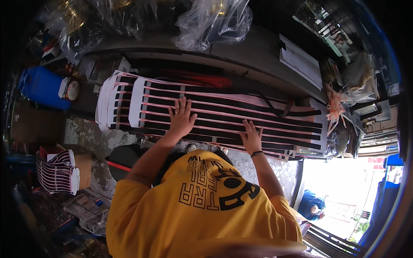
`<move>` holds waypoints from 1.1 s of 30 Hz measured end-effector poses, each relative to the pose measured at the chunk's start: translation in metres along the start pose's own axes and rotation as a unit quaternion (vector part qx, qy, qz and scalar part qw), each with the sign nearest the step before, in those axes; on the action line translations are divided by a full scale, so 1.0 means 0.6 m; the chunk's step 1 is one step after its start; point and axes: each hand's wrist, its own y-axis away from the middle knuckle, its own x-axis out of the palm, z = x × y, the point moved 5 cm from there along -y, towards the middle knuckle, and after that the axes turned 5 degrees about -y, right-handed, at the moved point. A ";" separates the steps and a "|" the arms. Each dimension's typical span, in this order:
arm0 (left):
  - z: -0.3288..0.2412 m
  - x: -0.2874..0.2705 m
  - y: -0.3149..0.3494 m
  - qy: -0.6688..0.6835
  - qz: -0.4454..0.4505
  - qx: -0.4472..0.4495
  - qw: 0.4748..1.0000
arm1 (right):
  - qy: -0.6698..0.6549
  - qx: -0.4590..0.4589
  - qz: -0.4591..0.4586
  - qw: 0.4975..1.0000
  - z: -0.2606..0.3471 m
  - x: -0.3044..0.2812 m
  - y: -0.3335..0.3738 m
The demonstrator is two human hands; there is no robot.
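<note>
A stack of long pale sheets point(137, 103) bearing parallel black strips point(215, 106) lies across the bench in front of me. Pinkish lines run between the strips, and bits of grey tape cross them near the left end. My left hand point(182, 119) rests flat on the strips left of the middle, fingers spread. Further right, my right hand point(251, 136) lies on the lower strips with its fingers stretched out. Neither hand grips anything. One loose black strip point(267, 102) bends across the top sheet toward its right end.
Clear plastic bags point(215, 26) hang over the bench's back. A blue container point(43, 87) stands at the left. Below it, more striped sheets point(58, 172) lean against a cardboard box point(82, 165). White papers point(300, 60) lie back right; orange plastic ties point(335, 103) hang beside the stack.
</note>
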 end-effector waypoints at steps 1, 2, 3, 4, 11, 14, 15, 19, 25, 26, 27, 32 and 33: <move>-0.015 0.003 -0.001 0.023 0.017 -0.001 1.000 | 0.003 0.012 -0.019 1.000 -0.014 -0.008 -0.003; -0.032 0.003 -0.001 0.041 0.030 0.001 0.999 | 0.000 0.023 -0.033 0.999 -0.030 -0.018 -0.008; -0.042 -0.001 -0.015 0.048 0.039 0.000 0.998 | -0.002 0.034 -0.050 0.998 -0.044 -0.029 -0.027; -0.061 -0.003 -0.012 0.082 0.060 0.003 0.995 | -0.014 0.040 -0.067 0.997 -0.054 -0.041 -0.029; -0.042 -0.079 -0.049 0.086 -0.068 0.024 0.994 | -0.076 -0.030 -0.177 0.981 0.046 -0.051 -0.133; 0.012 -0.111 -0.103 0.036 -0.164 0.035 0.985 | -0.128 -0.182 -0.165 0.961 0.171 -0.004 -0.198; 0.020 -0.115 -0.118 0.023 -0.169 0.054 0.984 | -0.117 -0.182 -0.144 0.966 0.204 0.014 -0.221; 0.035 -0.106 -0.160 0.026 -0.090 0.058 0.994 | -0.038 -0.106 -0.121 0.986 0.278 0.057 -0.261; 0.030 -0.093 -0.172 0.044 -0.075 0.072 0.994 | -0.008 -0.055 -0.103 0.993 0.287 0.077 -0.281; 0.030 -0.092 -0.175 0.047 -0.073 0.074 0.993 | -0.009 -0.043 -0.095 0.995 0.284 0.080 -0.284; 0.030 -0.093 -0.179 0.050 -0.072 0.077 0.993 | 0.000 -0.045 -0.094 0.995 0.284 0.080 -0.286; 0.032 -0.109 -0.211 0.091 -0.031 0.081 0.992 | -0.025 -0.027 -0.078 0.996 0.288 0.070 -0.298; 0.036 -0.106 -0.221 0.109 0.019 0.067 0.992 | -0.051 -0.011 -0.082 0.995 0.287 0.067 -0.299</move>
